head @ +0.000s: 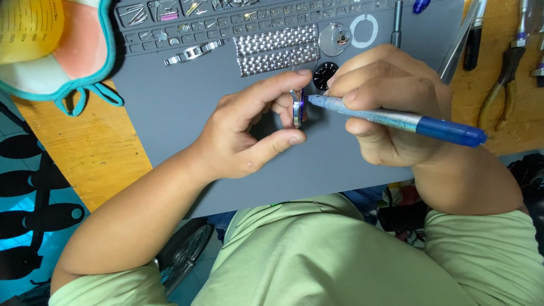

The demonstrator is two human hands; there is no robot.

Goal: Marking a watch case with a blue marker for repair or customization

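My left hand (249,127) pinches a round metal watch case (297,107) on edge between thumb and forefinger, above the grey work mat (170,107). My right hand (385,105) grips a blue pen-shaped tool (396,119), with its tip touching the side of the watch case. A black watch dial (324,75) lies on the mat just behind the two hands.
Metal watch bracelet pieces (276,50), a round movement (335,38), a white ring (364,30) and a parts tray (187,25) sit at the mat's far edge. Pliers (501,82) and other tools lie on the wooden bench at right. A yellow measuring cup (25,28) is far left.
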